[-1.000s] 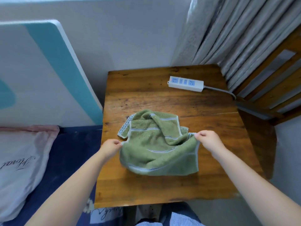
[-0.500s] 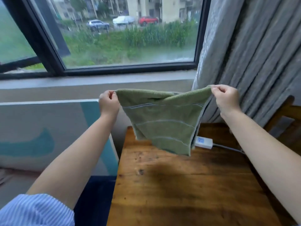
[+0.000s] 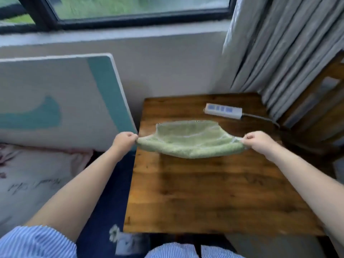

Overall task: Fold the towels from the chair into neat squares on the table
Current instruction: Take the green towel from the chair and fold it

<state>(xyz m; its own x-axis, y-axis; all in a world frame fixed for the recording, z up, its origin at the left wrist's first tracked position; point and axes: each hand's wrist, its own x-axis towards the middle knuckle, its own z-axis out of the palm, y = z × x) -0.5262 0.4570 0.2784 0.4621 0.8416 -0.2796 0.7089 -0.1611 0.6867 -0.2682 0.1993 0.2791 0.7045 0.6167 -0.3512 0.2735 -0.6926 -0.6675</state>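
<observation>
Left hand [image 3: 123, 141]: fingers curled, pinching the left end of a soft green terry towel [image 3: 189, 141]. Right hand [image 3: 257, 140]: fingers curled, pinching the towel's right end. Towel: stretched between the two hands at frame centre, sagging in the middle (whether it touches the tabletop cannot be told). Brown wooden square table [image 3: 214, 192]: beneath the towel. White power strip with blue sockets [image 3: 223, 110]: on the table's far edge, upper right of centre. Grey pleated curtain [image 3: 279, 43]: upper right.

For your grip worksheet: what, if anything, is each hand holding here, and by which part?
Both hold the green towel. The left hand pinches its left end, the right hand its right end, above the table.
</observation>
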